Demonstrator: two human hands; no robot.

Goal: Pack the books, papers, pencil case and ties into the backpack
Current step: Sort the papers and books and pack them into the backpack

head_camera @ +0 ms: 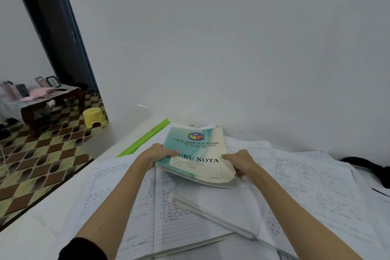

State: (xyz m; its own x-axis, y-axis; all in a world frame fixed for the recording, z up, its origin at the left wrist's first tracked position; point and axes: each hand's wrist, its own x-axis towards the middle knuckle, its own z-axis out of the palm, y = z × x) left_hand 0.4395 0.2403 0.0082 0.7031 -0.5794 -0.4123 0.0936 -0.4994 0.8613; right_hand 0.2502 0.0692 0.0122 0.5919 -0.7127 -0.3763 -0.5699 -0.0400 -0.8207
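Head view: the left hand (157, 154) and the right hand (242, 164) each have their grip clenched on one side edge of a teal and cream paper notebook stack (197, 156), held just above loose handwritten white papers (316, 186) covering the white surface (27, 234), near the wall.

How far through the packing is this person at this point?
Nothing looks packed yet. In hand: left hand and right hand grip a stack of notebooks. Left: open written-in exercise books and loose papers cover the surface. The black item at right is unclear.
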